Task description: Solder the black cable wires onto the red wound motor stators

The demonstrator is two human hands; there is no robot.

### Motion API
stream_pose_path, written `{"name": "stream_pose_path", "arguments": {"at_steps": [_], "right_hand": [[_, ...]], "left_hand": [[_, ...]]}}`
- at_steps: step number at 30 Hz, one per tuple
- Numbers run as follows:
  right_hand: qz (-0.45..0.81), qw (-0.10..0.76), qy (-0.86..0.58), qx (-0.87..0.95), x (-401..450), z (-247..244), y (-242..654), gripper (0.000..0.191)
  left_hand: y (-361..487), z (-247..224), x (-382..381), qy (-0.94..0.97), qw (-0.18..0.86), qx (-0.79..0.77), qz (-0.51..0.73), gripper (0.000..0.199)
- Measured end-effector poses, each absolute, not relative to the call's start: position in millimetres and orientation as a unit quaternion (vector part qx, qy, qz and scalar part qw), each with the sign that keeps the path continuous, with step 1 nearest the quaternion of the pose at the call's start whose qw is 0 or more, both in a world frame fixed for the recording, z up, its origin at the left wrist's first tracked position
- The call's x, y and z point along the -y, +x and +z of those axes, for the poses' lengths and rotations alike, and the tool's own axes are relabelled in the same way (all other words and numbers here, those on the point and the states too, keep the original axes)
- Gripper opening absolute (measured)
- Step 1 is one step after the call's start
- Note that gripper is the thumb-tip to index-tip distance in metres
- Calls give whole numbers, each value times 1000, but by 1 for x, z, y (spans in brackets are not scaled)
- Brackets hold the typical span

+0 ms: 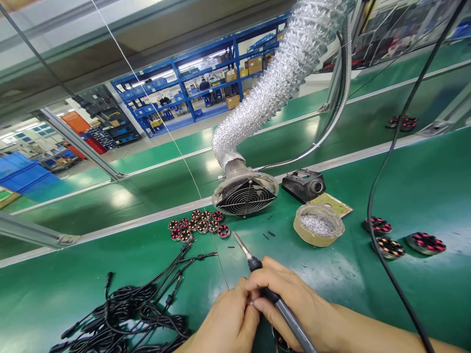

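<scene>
My right hand (290, 294) is closed around the dark handle of a soldering iron (272, 294), its metal tip pointing up and away over the bench. Pressed against it, my left hand (230, 318) has its fingers pinched together. A thin solder wire (176, 147) runs from overhead down to the left hand, where its end is hidden by the fingers. Under my hands, part of a dark component (281, 341) with thin leads shows at the bottom edge. Beyond the iron's tip sits a group of round motor stators (202, 226) with red and copper-coloured windings.
Black cables (136, 314) lie tangled at left. A fume extractor (246, 196) on a silver duct (265, 83) stands ahead. Right of it are a black holder (303, 184), a round tub of metallic bits (307, 236) and several more stators (427, 242). A black cord (379, 181) hangs at right.
</scene>
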State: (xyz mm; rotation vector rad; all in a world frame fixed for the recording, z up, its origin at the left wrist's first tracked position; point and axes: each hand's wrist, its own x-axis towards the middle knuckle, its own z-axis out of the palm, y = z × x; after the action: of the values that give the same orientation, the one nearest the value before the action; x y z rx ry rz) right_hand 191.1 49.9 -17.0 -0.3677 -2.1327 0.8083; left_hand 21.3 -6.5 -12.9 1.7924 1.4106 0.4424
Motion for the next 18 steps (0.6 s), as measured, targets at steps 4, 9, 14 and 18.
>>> {"name": "stream_pose_path", "arguments": {"at_steps": [4,9,14,18], "right_hand": [[276,409,-145,858,-54,-16,193,15],[243,346,-130,897,-63,-8,201,17],[246,317,-98,911,-64,-2,204,23],[282,339,-77,894,-65,-3,203,22]], "left_hand": [[21,-12,7,730,354,-563,158,22],[20,-6,5,722,332,-576,194,19],[18,-1,0,669,415,-582,201,26],[15,-7,-3,620,501,-567,209,35]]}}
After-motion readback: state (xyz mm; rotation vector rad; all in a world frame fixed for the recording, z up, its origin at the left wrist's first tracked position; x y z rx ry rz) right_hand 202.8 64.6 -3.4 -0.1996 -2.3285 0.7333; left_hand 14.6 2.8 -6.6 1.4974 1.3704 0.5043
